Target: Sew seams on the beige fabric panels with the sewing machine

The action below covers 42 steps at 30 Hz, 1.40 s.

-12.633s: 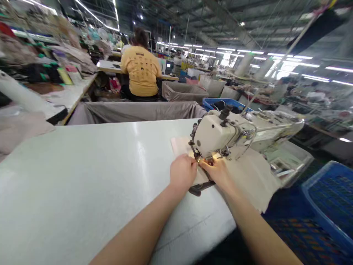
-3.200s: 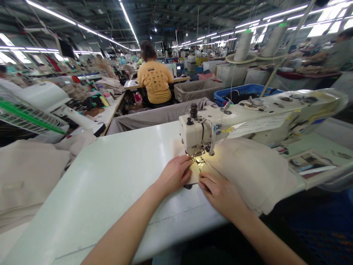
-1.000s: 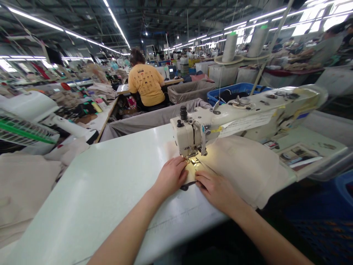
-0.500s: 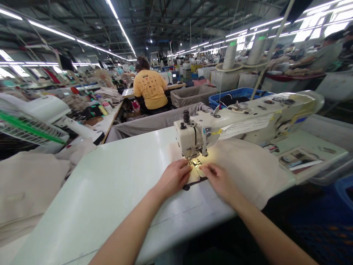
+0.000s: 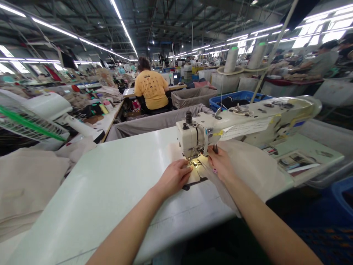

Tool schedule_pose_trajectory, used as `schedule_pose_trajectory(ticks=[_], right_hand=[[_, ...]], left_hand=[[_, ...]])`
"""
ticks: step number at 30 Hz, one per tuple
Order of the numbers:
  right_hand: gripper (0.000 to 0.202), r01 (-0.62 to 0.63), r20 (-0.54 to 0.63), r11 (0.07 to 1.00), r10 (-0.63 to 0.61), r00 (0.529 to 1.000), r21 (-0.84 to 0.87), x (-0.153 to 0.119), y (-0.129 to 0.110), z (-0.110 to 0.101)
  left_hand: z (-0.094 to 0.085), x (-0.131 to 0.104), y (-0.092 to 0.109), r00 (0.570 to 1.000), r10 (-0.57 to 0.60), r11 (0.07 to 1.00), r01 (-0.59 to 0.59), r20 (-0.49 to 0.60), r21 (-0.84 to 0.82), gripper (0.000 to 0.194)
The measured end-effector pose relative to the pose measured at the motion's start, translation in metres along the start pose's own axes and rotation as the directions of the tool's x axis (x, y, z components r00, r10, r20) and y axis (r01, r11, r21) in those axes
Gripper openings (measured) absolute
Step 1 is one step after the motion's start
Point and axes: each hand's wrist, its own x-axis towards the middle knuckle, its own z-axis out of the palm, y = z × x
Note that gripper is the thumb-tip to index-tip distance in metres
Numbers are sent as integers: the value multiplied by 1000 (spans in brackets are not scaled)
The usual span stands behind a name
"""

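A beige fabric piece (image 5: 255, 163) lies under the needle area of a white sewing machine (image 5: 190, 138), lit by a small lamp. My left hand (image 5: 175, 176) rests left of the presser foot (image 5: 196, 162), with bent fingers and thumb holding the fabric down against the machine bed. On the foot's right, my right hand (image 5: 222, 163) is closed, lifting a fold of the fabric. Two dark pointed tips of thread snips (image 5: 215, 148) stick up from that hand, and a small pink part shows below; the palm hides the rest.
The pale sewing table (image 5: 124, 176) extends left. Stacked beige pieces (image 5: 30, 184) and a white fan (image 5: 46, 110) stand at its left. Behind are a grey cloth-lined bin (image 5: 143, 123), a blue basket (image 5: 239, 96) and a seated person (image 5: 151, 88). A small tray (image 5: 299, 162) lies right.
My right hand has moved up and away from me, toward the machine head, raising a fold of fabric. The snips' tips now point upward. My left hand has stayed in place.
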Motion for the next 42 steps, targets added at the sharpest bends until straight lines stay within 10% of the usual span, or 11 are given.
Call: schedule_pose_trajectory(ticks=[22, 29, 35, 42], right_hand=[[28, 105, 52, 958, -95, 994, -267, -15, 6, -11], [26, 632, 564, 493, -301, 769, -598, -61, 19, -30], [29, 653, 649, 278, -120, 751, -704, -70, 19, -32], [22, 575, 578, 356, -109, 809, -737, -65, 9, -29]], left_hand=[[-3, -1, 5, 1000, -4, 999, 3, 27, 36, 26], [-3, 0, 6, 999, -6, 999, 4, 36, 49, 23], [-6, -1, 26, 988, -47, 987, 23, 147, 159, 16], [-5, -14, 46, 983, -43, 993, 23, 178, 112, 18]])
